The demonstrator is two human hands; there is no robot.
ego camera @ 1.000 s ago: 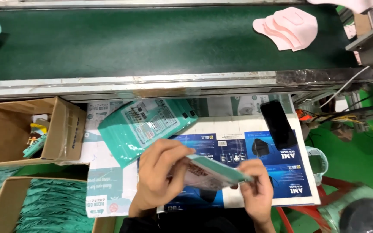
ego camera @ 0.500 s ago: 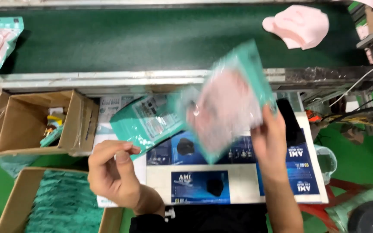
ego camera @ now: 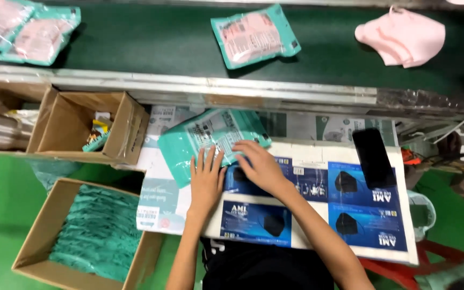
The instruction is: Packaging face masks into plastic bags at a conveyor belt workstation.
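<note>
Teal plastic marks the stack of empty pouches (ego camera: 210, 142), which lies on the work table (ego camera: 307, 153) just below the metal rail (ego camera: 216, 88) of the green conveyor belt (ego camera: 151, 37), and every place here is told from that stack. The left hand (ego camera: 206, 180) lies flat on the stack's lower edge, palm down, its fingers straight and slightly spread, clamped on nothing. The right hand (ego camera: 259, 164) rests just to the right of it, on the stack's lower right corner, fingers loosely curved and a little apart, pressing on the top pouch; whether they pinch it cannot be told. Under both hands, below and right of the stack, blue printed sheets (ego camera: 361, 215) cover the table, and a black phone (ego camera: 373, 157) lies on them well to the right. Straight above the stack, beyond the rail, 1 filled teal pouch (ego camera: 254, 35) lies on the belt. Far up and left of the stack are 2 more filled pouches (ego camera: 25, 27), and up to the right a loose pink mask (ego camera: 401, 35). Left of the stack stands an open cardboard box (ego camera: 127, 129) with small scraps inside. Below and left, a second cardboard box (ego camera: 36, 236) holds teal pouches.
</note>
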